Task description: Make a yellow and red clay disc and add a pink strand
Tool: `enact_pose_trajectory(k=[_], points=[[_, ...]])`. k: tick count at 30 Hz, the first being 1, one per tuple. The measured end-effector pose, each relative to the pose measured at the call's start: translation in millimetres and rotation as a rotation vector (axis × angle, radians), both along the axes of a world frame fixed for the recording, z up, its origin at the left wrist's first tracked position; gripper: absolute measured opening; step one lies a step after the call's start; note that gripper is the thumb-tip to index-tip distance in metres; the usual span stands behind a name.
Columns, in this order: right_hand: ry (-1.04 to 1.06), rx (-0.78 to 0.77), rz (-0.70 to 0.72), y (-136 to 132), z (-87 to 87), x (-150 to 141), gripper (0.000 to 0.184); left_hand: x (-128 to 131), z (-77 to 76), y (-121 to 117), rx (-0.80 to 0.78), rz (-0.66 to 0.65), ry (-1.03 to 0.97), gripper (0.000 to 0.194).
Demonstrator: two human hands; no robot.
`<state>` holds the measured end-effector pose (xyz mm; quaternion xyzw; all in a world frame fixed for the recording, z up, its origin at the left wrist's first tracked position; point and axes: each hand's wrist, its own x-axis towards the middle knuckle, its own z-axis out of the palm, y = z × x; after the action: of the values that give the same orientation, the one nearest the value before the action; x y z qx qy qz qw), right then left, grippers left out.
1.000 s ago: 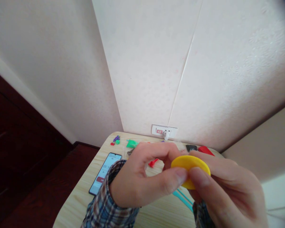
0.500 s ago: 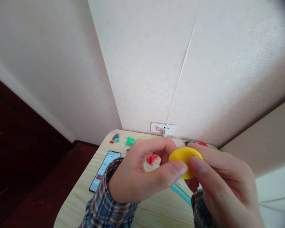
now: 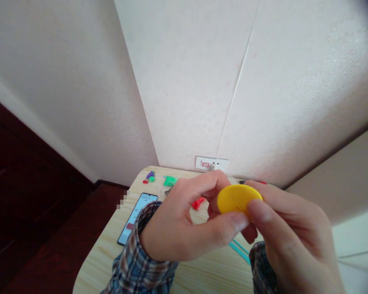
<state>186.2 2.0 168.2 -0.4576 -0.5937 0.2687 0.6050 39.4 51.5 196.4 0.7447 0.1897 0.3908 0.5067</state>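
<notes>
Between my two hands is a flat, round yellow disc (image 3: 236, 198) that looks like modelling clay, held up above the table. My left hand (image 3: 193, 220) pinches its left and lower edge with thumb and fingers. On the right side, my right hand (image 3: 288, 232) grips the rim, its thumb pressed on the face. A small reddish mark shows low on the disc. Behind my left hand lies a crumpled red piece (image 3: 198, 203), partly hidden. Turquoise sticks or tools (image 3: 241, 252) lie on the table below the disc, mostly covered by my hands.
On the light wooden table (image 3: 101, 261), a phone (image 3: 138, 216) with a lit screen lies at left. Farther back are small purple, green and red clay pieces (image 3: 150, 176) and a green packet (image 3: 169, 181). A wall socket (image 3: 211, 164) with a plug sits behind the table.
The yellow disc has tilted and looks flatter, with its reddish mark now showing. My thumbs have shifted slightly toward its lower right edge. The view has moved a little.
</notes>
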Motion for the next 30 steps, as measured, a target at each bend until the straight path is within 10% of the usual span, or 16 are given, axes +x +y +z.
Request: enact_pose_trajectory(k=[18,30], points=[[0.173,0.180,-0.043,3,13.0,-16,0.011,1,-3.6,-1,-0.220,-0.046,-0.162,0.032],[-0.099,0.354,0.151,3,12.6,-4,0.043,2,-9.9,0,-0.394,-0.179,-0.272,0.030]])
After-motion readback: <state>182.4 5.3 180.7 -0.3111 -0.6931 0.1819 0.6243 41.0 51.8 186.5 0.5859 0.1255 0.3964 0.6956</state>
